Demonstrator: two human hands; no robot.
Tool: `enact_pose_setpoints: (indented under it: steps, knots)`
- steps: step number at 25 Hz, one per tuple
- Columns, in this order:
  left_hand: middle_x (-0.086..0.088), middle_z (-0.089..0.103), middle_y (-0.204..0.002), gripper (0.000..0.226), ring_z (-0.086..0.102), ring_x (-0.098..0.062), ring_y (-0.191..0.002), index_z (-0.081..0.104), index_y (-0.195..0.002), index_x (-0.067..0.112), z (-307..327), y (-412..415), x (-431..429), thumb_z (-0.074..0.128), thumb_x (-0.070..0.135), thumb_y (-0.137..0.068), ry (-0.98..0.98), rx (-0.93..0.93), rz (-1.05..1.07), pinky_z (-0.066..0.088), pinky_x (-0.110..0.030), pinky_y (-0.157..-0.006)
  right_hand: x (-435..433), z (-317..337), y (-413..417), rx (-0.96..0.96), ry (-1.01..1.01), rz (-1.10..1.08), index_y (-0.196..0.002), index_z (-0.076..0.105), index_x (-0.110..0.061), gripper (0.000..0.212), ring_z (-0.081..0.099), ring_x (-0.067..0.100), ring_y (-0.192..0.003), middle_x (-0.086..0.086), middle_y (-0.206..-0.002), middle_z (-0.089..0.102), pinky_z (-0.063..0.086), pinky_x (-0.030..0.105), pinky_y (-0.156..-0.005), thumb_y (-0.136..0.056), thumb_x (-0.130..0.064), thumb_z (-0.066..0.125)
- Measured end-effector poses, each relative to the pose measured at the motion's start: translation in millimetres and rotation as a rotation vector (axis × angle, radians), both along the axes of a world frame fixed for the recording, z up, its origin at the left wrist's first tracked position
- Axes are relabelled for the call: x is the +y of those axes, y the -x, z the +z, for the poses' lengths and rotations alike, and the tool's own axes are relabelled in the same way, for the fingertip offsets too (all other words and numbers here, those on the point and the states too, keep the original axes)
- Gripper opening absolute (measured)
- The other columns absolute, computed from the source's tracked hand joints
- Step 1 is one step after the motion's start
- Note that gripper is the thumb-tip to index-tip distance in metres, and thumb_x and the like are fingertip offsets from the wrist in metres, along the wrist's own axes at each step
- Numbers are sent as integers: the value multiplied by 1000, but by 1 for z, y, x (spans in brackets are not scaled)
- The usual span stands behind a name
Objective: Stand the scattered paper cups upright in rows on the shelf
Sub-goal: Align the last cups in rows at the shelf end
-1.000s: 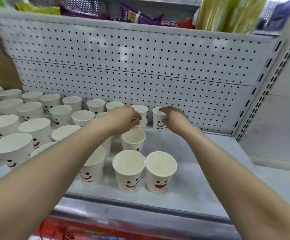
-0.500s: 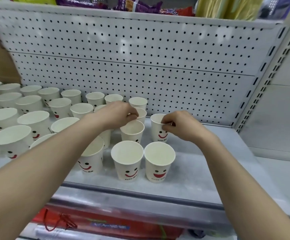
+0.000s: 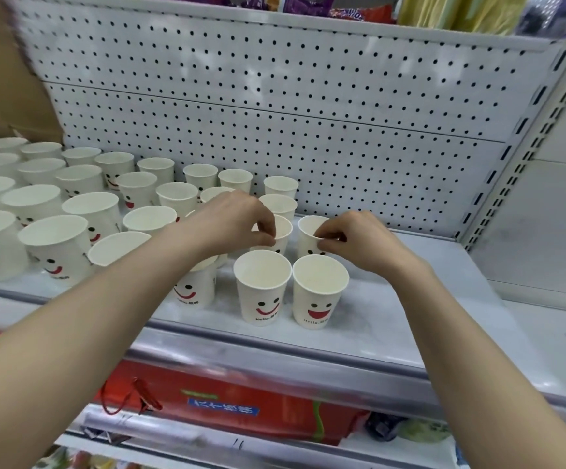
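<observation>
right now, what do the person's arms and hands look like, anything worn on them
Both are bare. The left forearm and right forearm show no sleeves, and no watch or bracelet sits at either wrist. The left hand and right hand wear no gloves, and no ring is visible. No tattoos or markings show.

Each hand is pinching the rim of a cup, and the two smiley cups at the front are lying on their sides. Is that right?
Not quite. The front-left cup and front-right cup stand upright, mouths up, as the head view shows. The rest holds: the left hand pinches the left held cup by its rim, the right hand the right held cup likewise.
</observation>
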State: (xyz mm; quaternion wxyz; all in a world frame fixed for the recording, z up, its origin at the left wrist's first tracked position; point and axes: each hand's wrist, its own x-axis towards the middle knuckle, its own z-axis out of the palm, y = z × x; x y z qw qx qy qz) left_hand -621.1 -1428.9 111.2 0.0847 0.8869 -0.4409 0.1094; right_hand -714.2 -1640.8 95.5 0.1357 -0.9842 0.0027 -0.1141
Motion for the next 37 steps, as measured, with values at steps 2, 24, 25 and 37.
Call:
enact_pose_setpoints:
  steps: [2, 24, 25, 37]
  knots:
    - [11, 70, -92, 11, 57, -13, -81, 73, -93, 29, 0, 2, 0, 67, 32, -85, -7, 2, 4, 39, -27, -66, 1, 3, 2, 3, -34, -7, -93, 74, -24, 10, 57, 13, -78, -5, -83, 69, 39, 19, -60, -87, -21, 66]
    - [13, 63, -91, 23, 56, -12, -90, 64, -95, 29, -8, 61, 39, 61, 49, -85, 273, -22, -160, 46, -34, -76, 42, 7, 66, -278, -262, -64, -80, 75, -26, 19, 49, 0, -77, -18, -75, 66, 35, 20, -67, -85, -43, 68]
    - [12, 64, -91, 27, 55, -13, -91, 64, -96, 28, -15, 67, 38, 60, 52, -84, 241, -30, -161, 46, -34, -76, 50, 3, 73, -279, -228, -72, -80, 75, -25, 21, 47, 1, -84, -19, -76, 66, 35, 21, -70, -84, -45, 68]
    - [-5, 63, -86, 15, 56, -25, -93, 71, -93, 19, -30, 77, 49, 62, 31, -88, 161, -34, -124, 47, -40, -74, 75, -25, 93, -180, -62, -166, -80, 75, -17, 16, 47, 17, -93, -7, -76, 69, 41, 31, -76, -85, -29, 66]
